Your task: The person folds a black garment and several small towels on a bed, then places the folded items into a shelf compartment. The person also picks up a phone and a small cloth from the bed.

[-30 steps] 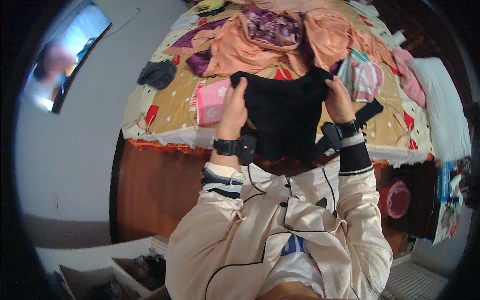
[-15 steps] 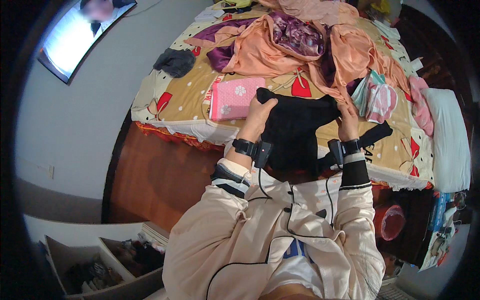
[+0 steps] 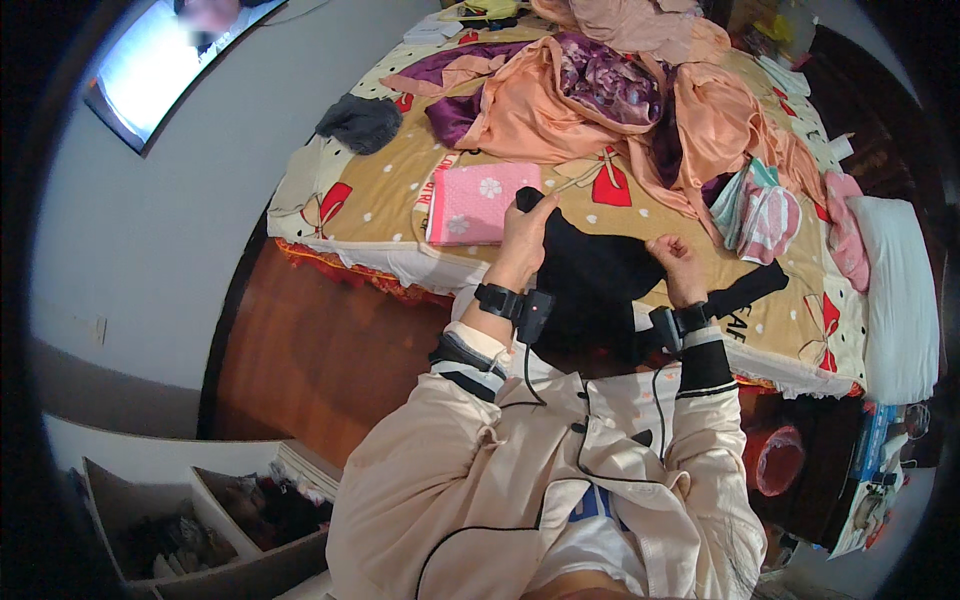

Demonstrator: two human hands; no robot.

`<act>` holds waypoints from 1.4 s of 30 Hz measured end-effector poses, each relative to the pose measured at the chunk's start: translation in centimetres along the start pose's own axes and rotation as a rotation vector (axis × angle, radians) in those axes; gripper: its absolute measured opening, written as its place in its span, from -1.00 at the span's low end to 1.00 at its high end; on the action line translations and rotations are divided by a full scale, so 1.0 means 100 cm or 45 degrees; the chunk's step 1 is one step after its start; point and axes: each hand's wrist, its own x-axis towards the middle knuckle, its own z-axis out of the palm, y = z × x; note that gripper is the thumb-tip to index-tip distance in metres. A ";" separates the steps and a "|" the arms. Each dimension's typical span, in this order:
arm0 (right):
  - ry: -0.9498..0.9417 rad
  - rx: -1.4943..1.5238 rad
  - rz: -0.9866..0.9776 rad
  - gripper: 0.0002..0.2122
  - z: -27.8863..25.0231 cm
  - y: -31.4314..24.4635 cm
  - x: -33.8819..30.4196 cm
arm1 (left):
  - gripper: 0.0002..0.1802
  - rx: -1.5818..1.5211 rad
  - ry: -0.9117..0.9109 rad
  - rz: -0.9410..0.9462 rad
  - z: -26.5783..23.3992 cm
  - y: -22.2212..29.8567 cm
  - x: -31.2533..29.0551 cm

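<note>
Head view. The left hand grasps the upper left corner of a black garment, thumb laid over the fabric. The right hand, fingers curled, is at the opposite edge; whether it grips the fabric cannot be told. The garment spreads between the hands at the near edge of the bed. A folded pink cloth lies just beside the left hand.
</note>
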 end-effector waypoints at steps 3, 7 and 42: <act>-0.233 -0.197 0.112 -0.83 0.000 0.010 -0.009 | -0.83 -0.035 0.082 0.077 0.004 0.006 0.000; -0.475 -0.664 0.093 -0.86 -0.011 0.026 -0.006 | -0.84 -0.062 0.098 0.154 0.009 0.020 -0.001; 0.857 0.464 -0.213 -0.83 -0.165 0.005 0.054 | -0.76 -0.118 0.347 0.025 -0.053 0.026 0.038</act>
